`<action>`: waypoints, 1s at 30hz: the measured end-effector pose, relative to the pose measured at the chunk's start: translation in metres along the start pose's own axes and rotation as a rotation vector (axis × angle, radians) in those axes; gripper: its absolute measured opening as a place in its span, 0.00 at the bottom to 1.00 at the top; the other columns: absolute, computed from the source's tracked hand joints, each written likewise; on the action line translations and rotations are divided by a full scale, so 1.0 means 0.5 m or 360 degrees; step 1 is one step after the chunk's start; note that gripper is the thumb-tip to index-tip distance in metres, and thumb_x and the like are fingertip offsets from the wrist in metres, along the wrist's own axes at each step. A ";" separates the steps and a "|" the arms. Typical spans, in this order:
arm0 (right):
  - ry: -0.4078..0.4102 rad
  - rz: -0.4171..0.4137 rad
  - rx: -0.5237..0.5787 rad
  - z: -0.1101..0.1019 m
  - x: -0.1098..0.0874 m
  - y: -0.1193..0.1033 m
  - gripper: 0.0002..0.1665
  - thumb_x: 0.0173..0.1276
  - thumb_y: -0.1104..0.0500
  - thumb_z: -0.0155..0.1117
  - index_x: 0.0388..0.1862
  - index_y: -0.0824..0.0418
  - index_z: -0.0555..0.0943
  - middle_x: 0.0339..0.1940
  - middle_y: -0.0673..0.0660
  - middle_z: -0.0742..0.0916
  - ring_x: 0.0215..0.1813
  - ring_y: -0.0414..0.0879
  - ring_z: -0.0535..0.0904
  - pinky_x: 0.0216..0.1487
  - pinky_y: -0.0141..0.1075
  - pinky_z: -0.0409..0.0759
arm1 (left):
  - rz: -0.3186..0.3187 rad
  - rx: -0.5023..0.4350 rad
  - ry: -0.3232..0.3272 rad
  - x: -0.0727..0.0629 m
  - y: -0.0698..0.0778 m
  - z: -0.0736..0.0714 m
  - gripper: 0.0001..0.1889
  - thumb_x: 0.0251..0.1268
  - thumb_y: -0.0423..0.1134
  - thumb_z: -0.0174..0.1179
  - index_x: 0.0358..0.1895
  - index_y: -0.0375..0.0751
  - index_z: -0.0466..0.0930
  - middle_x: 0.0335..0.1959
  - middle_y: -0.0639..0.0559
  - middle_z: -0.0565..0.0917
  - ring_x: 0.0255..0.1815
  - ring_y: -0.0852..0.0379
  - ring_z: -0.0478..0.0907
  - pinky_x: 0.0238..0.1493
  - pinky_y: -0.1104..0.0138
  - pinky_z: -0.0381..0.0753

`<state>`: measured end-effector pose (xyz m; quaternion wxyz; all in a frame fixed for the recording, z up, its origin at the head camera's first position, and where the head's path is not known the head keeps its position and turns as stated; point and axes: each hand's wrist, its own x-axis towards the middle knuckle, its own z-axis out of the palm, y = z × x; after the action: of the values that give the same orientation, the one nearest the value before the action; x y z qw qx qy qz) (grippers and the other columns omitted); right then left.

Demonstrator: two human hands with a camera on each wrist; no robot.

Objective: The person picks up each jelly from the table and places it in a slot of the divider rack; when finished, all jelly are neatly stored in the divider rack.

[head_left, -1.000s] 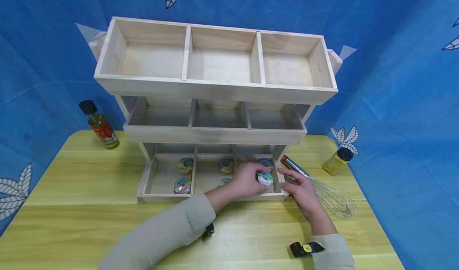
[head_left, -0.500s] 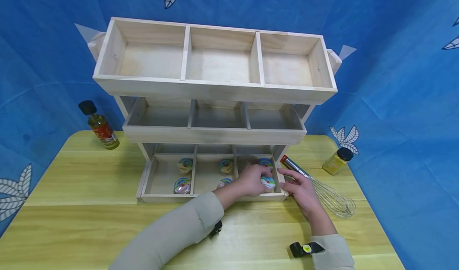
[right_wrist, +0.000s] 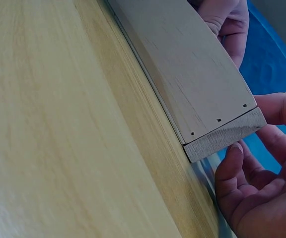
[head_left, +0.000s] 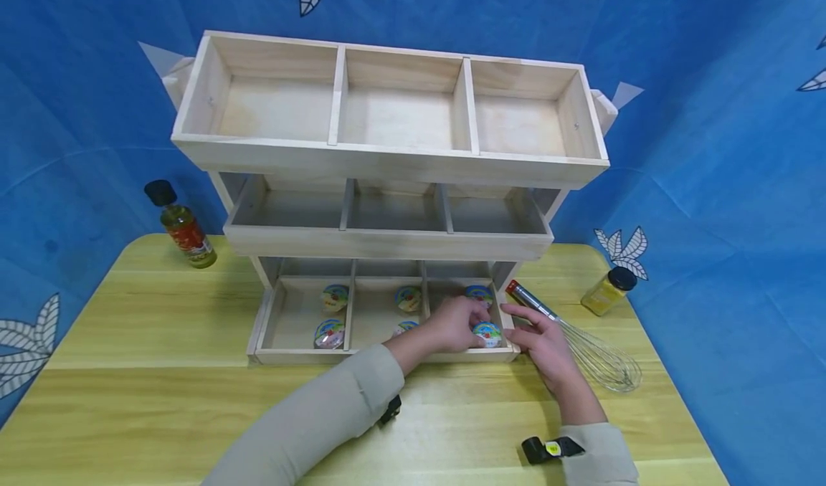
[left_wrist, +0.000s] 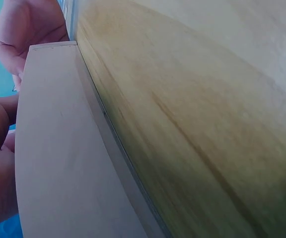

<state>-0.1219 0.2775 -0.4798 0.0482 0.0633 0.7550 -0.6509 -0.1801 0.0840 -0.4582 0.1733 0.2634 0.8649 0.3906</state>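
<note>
In the head view my left hand (head_left: 454, 325) reaches into the right compartment of the wooden rack's bottom tray (head_left: 381, 358). Its thumb and fingers curl at the left side of a small jelly cup (head_left: 487, 335) with a blue printed lid. Behind it sits another jelly cup (head_left: 479, 294). My right hand (head_left: 545, 342) stays at the tray's right end, fingers touching the side wall. In the right wrist view, the right hand's fingers lie close around the tray's end panel (right_wrist: 226, 133). The left wrist view shows mostly the tray's front board (left_wrist: 78, 148), which hides the cup.
More jelly cups stand in the left compartment (head_left: 274, 321) and middle compartment (head_left: 374, 321). A whisk (head_left: 596, 353) lies beside the right hand, with a yellow jar (head_left: 606, 292) farther right. An oil bottle (head_left: 187, 235) stands at left. Two upper trays (head_left: 387, 155) overhang the bottom one.
My left hand has moved slightly right with the front jelly cup, which now sits lower and farther right, with more of its lid showing. The right hand has stayed in place.
</note>
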 end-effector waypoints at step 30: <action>0.0165 -0.0185 -0.0448 0.012 -0.006 -0.029 0.29 0.68 0.66 0.66 0.67 0.64 0.75 0.65 0.65 0.77 0.62 0.57 0.74 0.57 0.45 0.76 | 0.0117 -0.0015 0.0209 -0.097 0.025 -0.074 0.34 0.61 0.38 0.70 0.70 0.37 0.69 0.61 0.43 0.79 0.54 0.48 0.79 0.52 0.61 0.81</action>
<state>-0.1212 0.2695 -0.4659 -0.0202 0.0456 0.8426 -0.5363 -0.1558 0.0405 -0.4203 0.1030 0.2681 0.8622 0.4173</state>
